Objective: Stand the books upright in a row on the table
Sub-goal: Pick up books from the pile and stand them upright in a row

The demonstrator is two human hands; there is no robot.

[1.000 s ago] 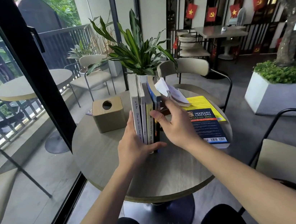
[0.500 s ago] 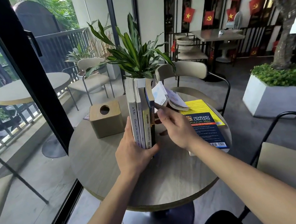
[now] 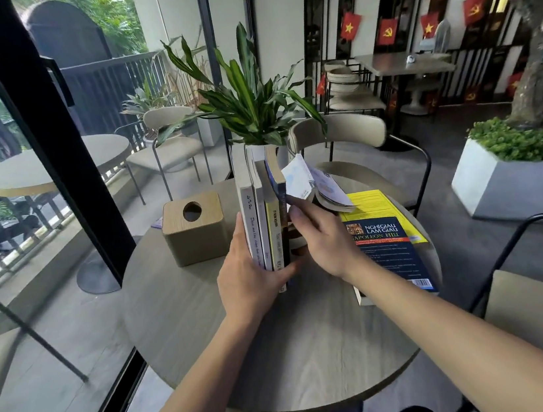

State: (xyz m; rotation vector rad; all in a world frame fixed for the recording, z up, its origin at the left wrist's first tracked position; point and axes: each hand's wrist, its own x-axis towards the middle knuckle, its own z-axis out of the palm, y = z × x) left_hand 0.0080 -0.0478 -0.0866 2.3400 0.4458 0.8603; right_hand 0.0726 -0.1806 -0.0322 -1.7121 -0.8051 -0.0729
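Several books [image 3: 261,207] stand upright, spines toward me, in the middle of the round grey table [image 3: 211,334]. My left hand [image 3: 250,277] grips the near end of this row from the left, thumb across the spines. My right hand [image 3: 327,236] presses on the row's right side and holds a pale open book [image 3: 312,183] whose pages fan out and lean right. A blue and yellow book [image 3: 385,242] lies flat on the table's right part, on top of another yellow book [image 3: 378,202].
A wooden tissue box [image 3: 195,228] stands left of the row. A potted plant [image 3: 250,105] rises just behind the books. Chairs [image 3: 340,134] ring the table, a glass door frame [image 3: 39,132] runs along the left, and a white planter [image 3: 508,181] sits at right.
My hands and the row have stayed nearly in place. The rightmost dark blue book has been pushed more upright against the row, and the open book's pages have fanned further.
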